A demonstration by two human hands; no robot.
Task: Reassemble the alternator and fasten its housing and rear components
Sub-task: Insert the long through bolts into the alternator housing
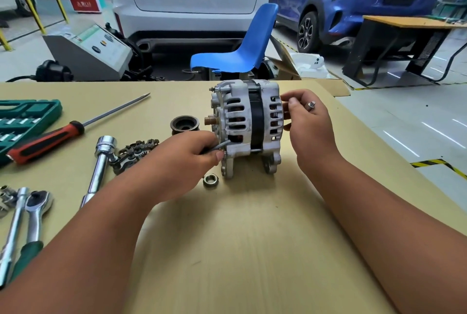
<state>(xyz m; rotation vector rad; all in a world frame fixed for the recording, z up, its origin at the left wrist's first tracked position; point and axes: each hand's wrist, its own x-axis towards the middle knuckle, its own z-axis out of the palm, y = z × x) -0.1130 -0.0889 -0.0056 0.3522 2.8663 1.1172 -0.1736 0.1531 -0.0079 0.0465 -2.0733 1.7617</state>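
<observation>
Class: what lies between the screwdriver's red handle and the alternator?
In the head view: a dark pulley, and before it the left hand pinching a bolt.

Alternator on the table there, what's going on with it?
A person is putting the alternator back together on a cardboard-covered table. Their left hand pinches a thin bolt at the housing's lower left corner, while the right hand grips the alternator's right end with a small screw tucked between its fingers. A pulley and a nut lie loose beside it.
</observation>
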